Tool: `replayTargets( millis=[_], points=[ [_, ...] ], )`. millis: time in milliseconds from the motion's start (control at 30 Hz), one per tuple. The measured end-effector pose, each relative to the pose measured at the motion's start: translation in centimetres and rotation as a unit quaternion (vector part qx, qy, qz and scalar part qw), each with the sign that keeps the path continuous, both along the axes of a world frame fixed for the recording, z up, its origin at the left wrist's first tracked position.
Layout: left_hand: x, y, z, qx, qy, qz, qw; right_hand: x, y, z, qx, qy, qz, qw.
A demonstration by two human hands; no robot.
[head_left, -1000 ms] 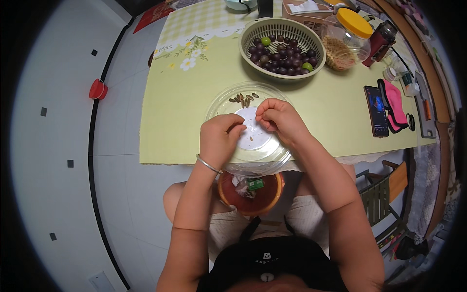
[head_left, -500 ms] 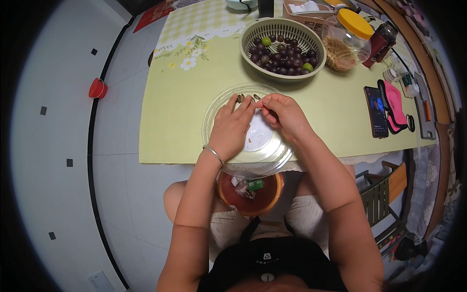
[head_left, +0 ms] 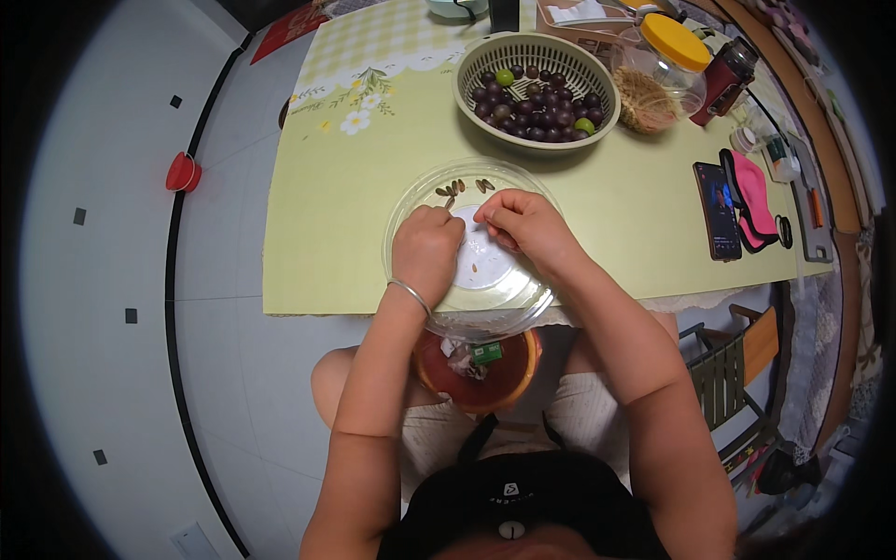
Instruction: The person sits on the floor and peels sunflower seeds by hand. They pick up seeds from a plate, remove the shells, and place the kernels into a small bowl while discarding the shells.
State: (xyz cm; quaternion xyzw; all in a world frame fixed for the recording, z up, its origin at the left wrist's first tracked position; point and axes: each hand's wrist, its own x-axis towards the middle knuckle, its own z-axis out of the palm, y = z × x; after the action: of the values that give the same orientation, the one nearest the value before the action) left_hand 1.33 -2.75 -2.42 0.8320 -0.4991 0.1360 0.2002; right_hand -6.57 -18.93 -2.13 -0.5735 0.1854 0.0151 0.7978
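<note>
A round clear plastic tray [head_left: 399,191] sits at the table's front edge, its near rim jutting past it. Several dark, elongated seeds [head_left: 457,188], probably sunflower seeds, lie near its far rim. One small pale kernel [head_left: 474,268] rests on its whitish middle. My left hand [head_left: 428,250] is curled closed over the tray's left half, its fingertips hidden beneath. A seed touches or lies just beyond its knuckles. Over the tray's right half, my right hand [head_left: 525,227] pinches thumb and forefinger together; anything between them is too small to make out. The hands are slightly apart.
Beyond the tray stands a basket [head_left: 464,103] of dark grapes. A yellow-lidded jar [head_left: 658,79] and a dark red flask [head_left: 726,82] are to its right. A phone [head_left: 717,211] and a pink-black pouch [head_left: 750,201] lie right. Below the table is a reddish bin [head_left: 431,373].
My left hand has drawn back toward me from the seeds, and its fingers have curled closed. My right hand has shifted slightly left and nearer, still pinched. More of the seeds show.
</note>
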Motion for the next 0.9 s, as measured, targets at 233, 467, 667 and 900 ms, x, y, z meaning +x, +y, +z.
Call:
replayTargets(
  millis=[233,467,667,900],
  points=[
    [-0.1,-0.1,0.3,0.000,-0.006,0.031,0.999,0.0,0.5,-0.7,-0.092,-0.004,0.031,0.995],
    [-1.7,-0.3,2.8,-0.203,0.256,-0.017,0.945,-0.3,0.8,-0.5,0.077,-0.005,0.056,0.995],
    [-2.0,-0.3,2.3,-0.193,0.206,-0.018,0.959,-0.4,0.8,0.1,0.087,0.000,0.052,0.995],
    [-1.9,-0.3,1.8,-0.176,0.162,0.003,0.971,-0.6,0.5,0.1,0.023,-0.004,0.043,0.999]
  ],
)
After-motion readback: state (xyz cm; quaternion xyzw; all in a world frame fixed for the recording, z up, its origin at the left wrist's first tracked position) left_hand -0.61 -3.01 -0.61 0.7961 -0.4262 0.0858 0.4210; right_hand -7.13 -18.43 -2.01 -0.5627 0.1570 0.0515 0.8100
